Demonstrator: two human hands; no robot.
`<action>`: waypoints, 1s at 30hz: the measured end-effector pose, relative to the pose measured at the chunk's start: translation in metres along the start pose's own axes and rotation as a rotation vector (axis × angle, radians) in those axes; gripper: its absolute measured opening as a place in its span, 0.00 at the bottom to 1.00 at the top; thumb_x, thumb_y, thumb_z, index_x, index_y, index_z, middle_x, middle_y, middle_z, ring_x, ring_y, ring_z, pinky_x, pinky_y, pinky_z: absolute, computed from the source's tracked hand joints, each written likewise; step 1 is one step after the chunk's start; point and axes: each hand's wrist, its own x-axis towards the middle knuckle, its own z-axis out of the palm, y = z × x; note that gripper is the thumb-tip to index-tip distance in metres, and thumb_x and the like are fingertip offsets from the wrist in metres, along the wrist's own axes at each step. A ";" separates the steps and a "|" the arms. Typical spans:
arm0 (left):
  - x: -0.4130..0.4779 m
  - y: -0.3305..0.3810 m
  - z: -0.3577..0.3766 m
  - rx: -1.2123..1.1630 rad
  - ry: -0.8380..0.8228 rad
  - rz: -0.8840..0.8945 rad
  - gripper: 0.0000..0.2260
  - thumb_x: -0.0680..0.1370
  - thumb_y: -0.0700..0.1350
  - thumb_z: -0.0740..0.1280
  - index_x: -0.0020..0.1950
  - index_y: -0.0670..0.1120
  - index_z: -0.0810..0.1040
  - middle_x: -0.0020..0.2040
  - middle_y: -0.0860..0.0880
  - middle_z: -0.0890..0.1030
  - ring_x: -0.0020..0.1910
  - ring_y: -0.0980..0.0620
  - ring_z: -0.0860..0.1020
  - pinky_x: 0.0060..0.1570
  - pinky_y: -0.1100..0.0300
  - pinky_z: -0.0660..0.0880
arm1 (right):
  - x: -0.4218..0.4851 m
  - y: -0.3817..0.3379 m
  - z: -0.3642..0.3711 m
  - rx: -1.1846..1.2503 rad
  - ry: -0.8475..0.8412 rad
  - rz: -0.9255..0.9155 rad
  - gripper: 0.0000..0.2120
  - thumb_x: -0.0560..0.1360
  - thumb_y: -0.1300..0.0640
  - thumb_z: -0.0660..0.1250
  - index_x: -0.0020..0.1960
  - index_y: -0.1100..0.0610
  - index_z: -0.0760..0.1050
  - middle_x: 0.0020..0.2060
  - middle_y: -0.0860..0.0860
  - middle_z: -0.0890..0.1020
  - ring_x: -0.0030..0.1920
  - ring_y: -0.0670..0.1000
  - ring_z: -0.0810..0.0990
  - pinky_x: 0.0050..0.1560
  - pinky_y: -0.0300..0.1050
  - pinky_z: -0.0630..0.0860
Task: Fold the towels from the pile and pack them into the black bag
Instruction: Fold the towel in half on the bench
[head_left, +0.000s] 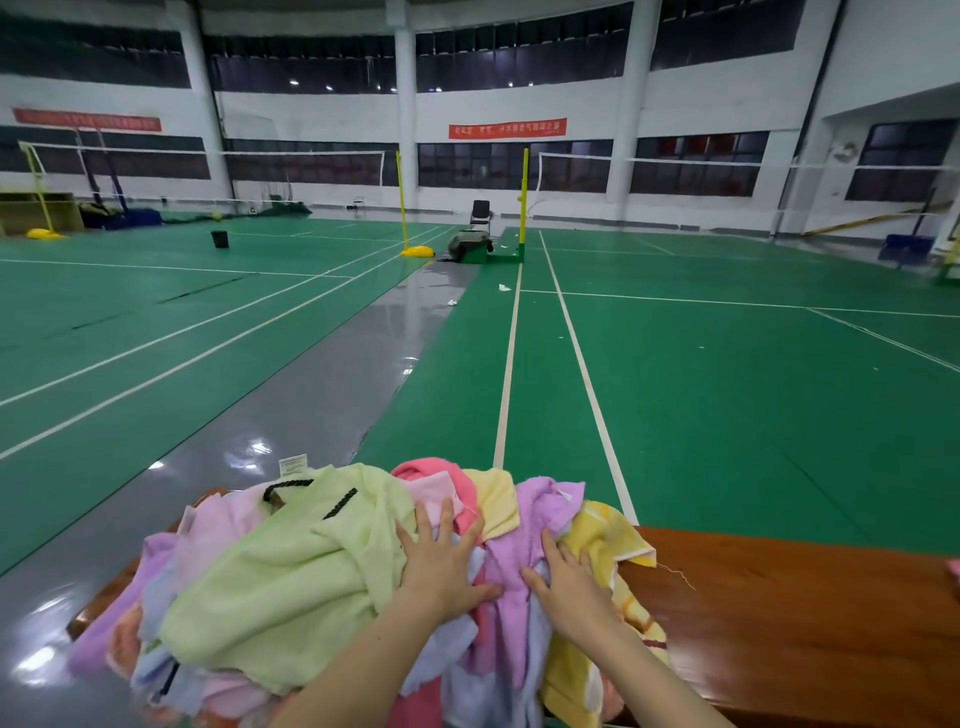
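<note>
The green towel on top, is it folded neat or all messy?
Messy. The green towel lies crumpled and draped over the pile, full of wrinkles, with no straight folded edges.

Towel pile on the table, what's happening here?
A person stands at a wooden table in a sports hall with both hands on a heap of loose, unfolded towels. The left hand lies spread on the pile beside the light green towel. The right hand is on the purple towel, fingers sunk into the cloth. Nothing looks folded yet. Black cord handles poke out at the back of the heap; the bag itself is not visible.
</note>
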 end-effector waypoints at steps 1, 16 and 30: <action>0.000 0.000 0.000 0.001 -0.002 -0.001 0.40 0.72 0.71 0.54 0.77 0.56 0.41 0.77 0.42 0.38 0.73 0.32 0.38 0.65 0.29 0.41 | 0.000 -0.001 0.000 -0.006 -0.001 0.004 0.31 0.80 0.41 0.49 0.77 0.48 0.39 0.77 0.49 0.48 0.76 0.60 0.45 0.70 0.64 0.57; 0.002 -0.011 -0.024 -0.109 0.232 -0.029 0.14 0.77 0.50 0.58 0.60 0.52 0.76 0.59 0.50 0.75 0.58 0.48 0.72 0.60 0.51 0.63 | 0.003 -0.008 -0.009 0.121 0.394 -0.088 0.07 0.76 0.50 0.64 0.50 0.50 0.79 0.47 0.46 0.79 0.52 0.51 0.76 0.50 0.44 0.70; 0.015 -0.047 -0.138 -0.422 0.484 0.060 0.11 0.73 0.38 0.66 0.48 0.47 0.85 0.50 0.50 0.84 0.52 0.49 0.79 0.52 0.59 0.72 | 0.004 -0.090 -0.080 0.639 0.311 -0.396 0.10 0.74 0.58 0.69 0.52 0.62 0.78 0.48 0.52 0.81 0.48 0.49 0.78 0.46 0.29 0.71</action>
